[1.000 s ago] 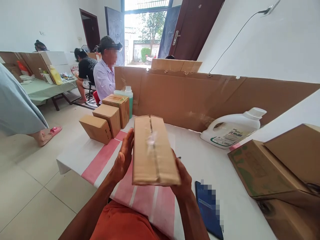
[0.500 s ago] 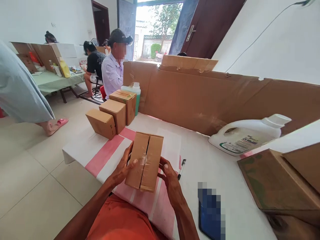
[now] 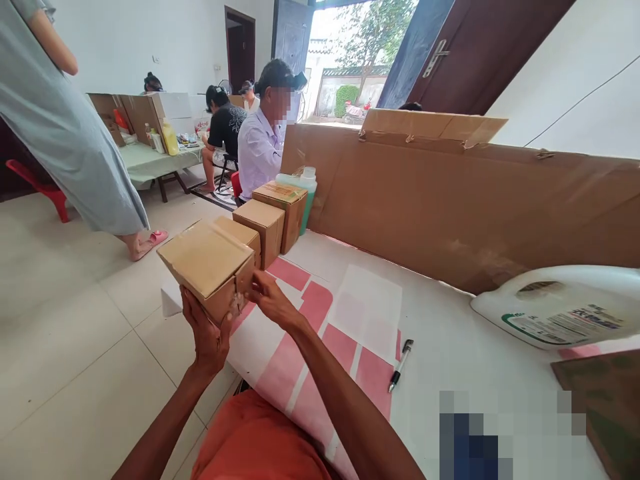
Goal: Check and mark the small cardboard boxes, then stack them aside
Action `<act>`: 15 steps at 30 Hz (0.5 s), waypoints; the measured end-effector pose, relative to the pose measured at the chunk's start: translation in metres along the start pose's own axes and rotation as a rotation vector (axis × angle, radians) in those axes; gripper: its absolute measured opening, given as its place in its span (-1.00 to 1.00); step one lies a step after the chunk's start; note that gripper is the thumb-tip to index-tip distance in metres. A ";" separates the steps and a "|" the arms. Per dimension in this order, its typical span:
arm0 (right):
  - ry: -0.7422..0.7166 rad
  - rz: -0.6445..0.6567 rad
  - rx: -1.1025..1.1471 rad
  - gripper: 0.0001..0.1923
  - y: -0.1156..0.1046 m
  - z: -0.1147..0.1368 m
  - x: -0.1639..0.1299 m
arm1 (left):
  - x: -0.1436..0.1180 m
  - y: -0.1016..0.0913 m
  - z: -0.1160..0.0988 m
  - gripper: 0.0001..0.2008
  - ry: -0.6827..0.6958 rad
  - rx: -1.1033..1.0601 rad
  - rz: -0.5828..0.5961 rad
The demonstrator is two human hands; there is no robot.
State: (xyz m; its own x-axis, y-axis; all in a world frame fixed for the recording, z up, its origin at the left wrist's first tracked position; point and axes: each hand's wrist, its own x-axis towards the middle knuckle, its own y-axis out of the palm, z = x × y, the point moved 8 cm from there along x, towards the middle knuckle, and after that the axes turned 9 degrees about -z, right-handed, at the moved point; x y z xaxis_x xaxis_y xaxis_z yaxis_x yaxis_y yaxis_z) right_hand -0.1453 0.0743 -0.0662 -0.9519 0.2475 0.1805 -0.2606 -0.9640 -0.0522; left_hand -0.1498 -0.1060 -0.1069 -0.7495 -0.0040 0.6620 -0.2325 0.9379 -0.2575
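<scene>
Box [image 3: 207, 267] held in the air over the table's [image 3: 450, 333] left edge, beside the row of three boxes [image 3: 265, 220]; left hand [image 3: 205, 337] cups it from below, fingers wrapped on its near end, right hand [image 3: 267, 297] pinches its lower right corner. Best kept level and supported underneath, thumb clear of the taped seam. Box flaps shut, contents unseen; white jug [image 3: 565, 303] lies on its side, capped end out of view.

Small brown cardboard box [image 3: 207, 267] held up at the left end of the white, pink-striped surface [image 3: 450, 333]. Left hand [image 3: 206, 333] cups it from beneath; right hand [image 3: 270, 301] presses its near side. Three similar brown boxes [image 3: 267, 223] stand in a row behind. Black pen [image 3: 401, 355] lies apart; white detergent jug [image 3: 565, 307] on its side at right.
</scene>
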 end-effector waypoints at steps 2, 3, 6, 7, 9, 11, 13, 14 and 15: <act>0.051 -0.131 -0.100 -0.60 0.007 -0.021 0.025 | 0.001 0.020 0.024 -0.02 -0.009 0.035 0.020; 0.071 -0.194 -0.143 -0.63 0.007 -0.031 0.032 | 0.000 0.031 0.034 -0.05 -0.030 0.032 0.045; 0.106 -0.324 -0.229 -0.68 0.003 -0.053 0.038 | -0.007 0.057 0.054 -0.09 -0.118 -0.012 0.083; 0.119 -0.356 -0.252 -0.69 0.000 -0.059 0.036 | -0.010 0.060 0.059 -0.08 -0.151 -0.024 0.076; 0.143 -0.394 -0.280 -0.70 -0.006 -0.068 0.032 | -0.012 0.061 0.068 -0.04 -0.220 -0.018 0.058; 0.163 -0.398 -0.282 -0.70 -0.010 -0.073 0.026 | -0.010 0.061 0.076 0.01 -0.271 0.013 0.060; 0.171 -0.381 -0.261 -0.73 -0.016 -0.073 0.014 | -0.002 0.063 0.081 0.03 -0.300 0.044 0.080; 0.170 -0.373 -0.246 -0.76 -0.020 -0.071 0.006 | 0.003 0.066 0.082 0.05 -0.305 0.055 0.091; 0.165 -0.369 -0.231 -0.79 -0.026 -0.067 -0.005 | 0.009 0.069 0.082 0.08 -0.307 0.060 0.105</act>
State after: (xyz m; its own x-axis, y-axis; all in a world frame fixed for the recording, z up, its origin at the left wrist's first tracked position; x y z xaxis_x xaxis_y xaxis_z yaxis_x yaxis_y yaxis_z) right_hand -0.1452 0.1044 -0.1317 -0.7968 0.6002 0.0701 -0.5980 -0.7664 -0.2348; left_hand -0.2232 -0.0695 -0.1764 -0.9211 -0.0210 0.3888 -0.1730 0.9167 -0.3603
